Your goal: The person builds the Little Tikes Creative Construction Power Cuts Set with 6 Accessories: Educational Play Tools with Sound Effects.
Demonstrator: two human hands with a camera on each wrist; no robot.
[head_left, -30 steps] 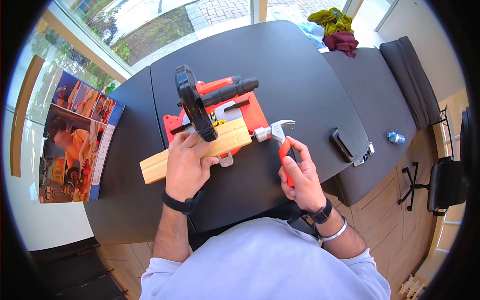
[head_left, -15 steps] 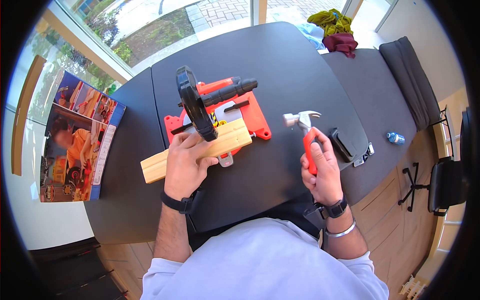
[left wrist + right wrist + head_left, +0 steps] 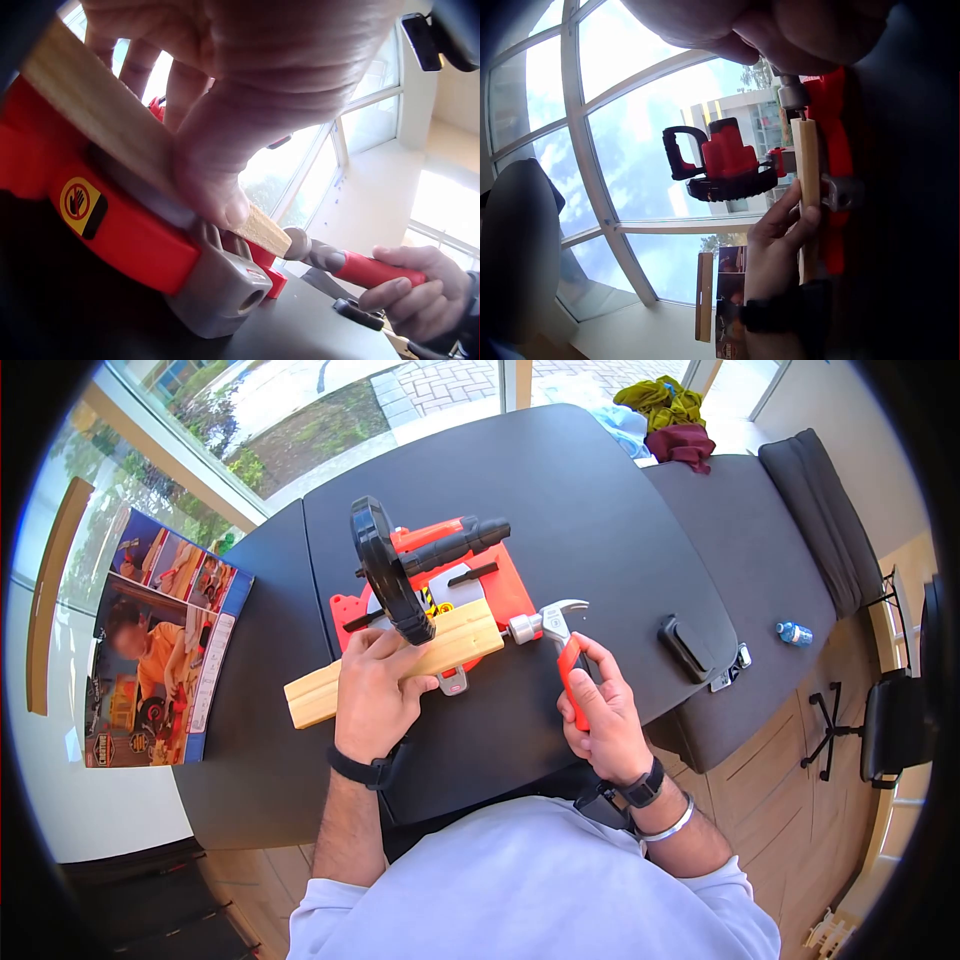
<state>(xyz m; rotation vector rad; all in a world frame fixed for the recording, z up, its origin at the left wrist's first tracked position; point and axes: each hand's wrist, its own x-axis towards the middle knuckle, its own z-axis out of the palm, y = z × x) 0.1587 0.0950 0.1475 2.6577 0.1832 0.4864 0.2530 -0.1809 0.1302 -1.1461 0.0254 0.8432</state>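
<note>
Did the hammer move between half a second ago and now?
Yes. The hammer has moved left, away from the black case and to the nail in the end of the wooden board.

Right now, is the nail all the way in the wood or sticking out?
Sticking out: part of the nail shows between the hammer head and the wood; depth inside cannot be told.
</note>
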